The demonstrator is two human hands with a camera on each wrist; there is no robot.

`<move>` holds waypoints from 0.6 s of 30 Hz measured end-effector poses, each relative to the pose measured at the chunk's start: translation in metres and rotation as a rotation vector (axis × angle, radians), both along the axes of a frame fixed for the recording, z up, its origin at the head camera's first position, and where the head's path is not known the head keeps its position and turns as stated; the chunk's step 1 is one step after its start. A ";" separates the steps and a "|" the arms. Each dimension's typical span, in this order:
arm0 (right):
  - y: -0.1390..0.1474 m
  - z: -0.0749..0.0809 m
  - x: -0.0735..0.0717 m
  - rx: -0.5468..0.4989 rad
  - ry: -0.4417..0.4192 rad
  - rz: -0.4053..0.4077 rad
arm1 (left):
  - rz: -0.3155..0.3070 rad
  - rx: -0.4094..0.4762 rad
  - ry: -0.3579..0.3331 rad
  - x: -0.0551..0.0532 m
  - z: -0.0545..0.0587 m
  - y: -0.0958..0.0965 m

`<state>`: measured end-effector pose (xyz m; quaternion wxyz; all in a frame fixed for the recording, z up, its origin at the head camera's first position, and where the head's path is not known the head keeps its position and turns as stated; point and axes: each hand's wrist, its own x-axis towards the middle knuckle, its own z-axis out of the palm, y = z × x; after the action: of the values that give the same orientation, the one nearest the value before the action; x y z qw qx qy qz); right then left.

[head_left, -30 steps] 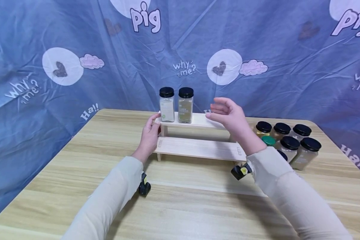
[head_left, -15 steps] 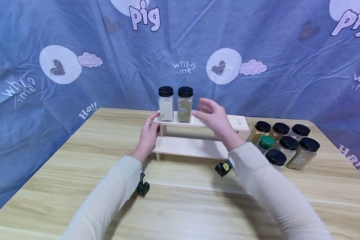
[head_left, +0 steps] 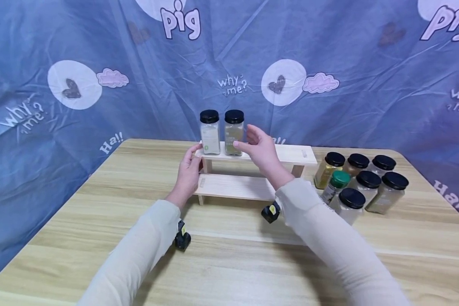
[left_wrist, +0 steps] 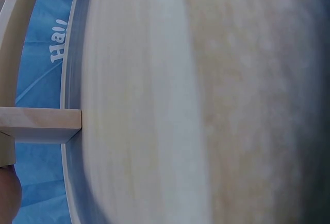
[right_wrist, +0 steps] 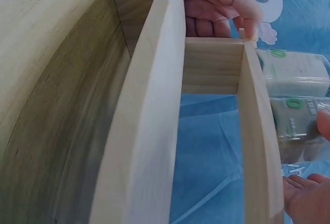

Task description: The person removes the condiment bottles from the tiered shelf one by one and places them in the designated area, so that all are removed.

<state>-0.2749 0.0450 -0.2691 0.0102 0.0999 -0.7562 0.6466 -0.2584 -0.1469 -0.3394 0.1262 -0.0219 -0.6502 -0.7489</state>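
Observation:
Two black-lidded spice jars stand upright side by side on the top tier of a two-tier wooden rack: a jar of white powder (head_left: 210, 138) on the left, and a jar of greenish-brown powder (head_left: 233, 135) beside it. My left hand (head_left: 187, 173) grips the left end of the rack's top board (head_left: 292, 154), thumb above, fingers curled below. In the head view my right hand (head_left: 264, 154) is at the brownish jar, its thumb over the jar's front. The right wrist view shows the other fingers (right_wrist: 304, 190) beside that jar, with a gap between.
Several more jars stand on the table right of the rack, among them a green-capped jar (head_left: 334, 185) and a black-lidded jar (head_left: 349, 205) nearest me. The lower board (head_left: 235, 187) bears nothing in view. A blue printed curtain (head_left: 168, 85) hangs behind the table (head_left: 222, 263).
My right hand has moved left along the top board to the brownish jar. The left hand stays on the rack's end. Both jars stand where they were.

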 end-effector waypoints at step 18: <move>-0.023 -0.008 -0.004 0.089 0.140 -0.054 | -0.009 0.031 0.029 -0.002 -0.001 0.000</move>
<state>-0.2788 0.0223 -0.2770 0.0758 0.1248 -0.7841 0.6032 -0.2605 -0.1467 -0.3406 0.1324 -0.0339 -0.6365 -0.7591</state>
